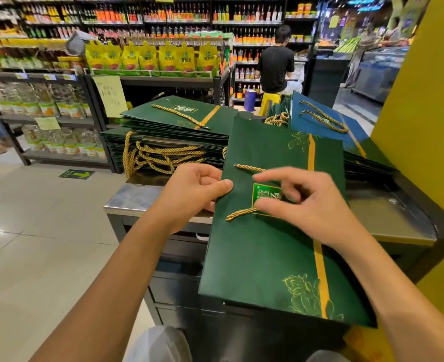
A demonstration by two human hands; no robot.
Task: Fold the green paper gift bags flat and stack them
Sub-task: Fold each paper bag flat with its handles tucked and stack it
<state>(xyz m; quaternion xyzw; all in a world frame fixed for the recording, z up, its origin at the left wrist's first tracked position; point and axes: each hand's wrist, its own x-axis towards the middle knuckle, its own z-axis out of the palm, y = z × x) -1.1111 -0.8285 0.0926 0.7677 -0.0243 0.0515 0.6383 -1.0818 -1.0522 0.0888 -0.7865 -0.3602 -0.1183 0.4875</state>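
Green gift bag (265,257) is flat over the counter's (133,201) near edge. The left hand (192,195) pinches its left edge. The right hand's (304,205) half-curled fingers (275,175) sit at the rope handle (241,213), and whether they grip it cannot be told. A stack of folded bags (168,121) lies far left.

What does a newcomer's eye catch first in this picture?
The flat dark green paper gift bag with a gold stripe, at the centre: the left hand pinches its edge, the right hand is over its logo. Behind it, left, a stack of folded green bags with gold rope handles.
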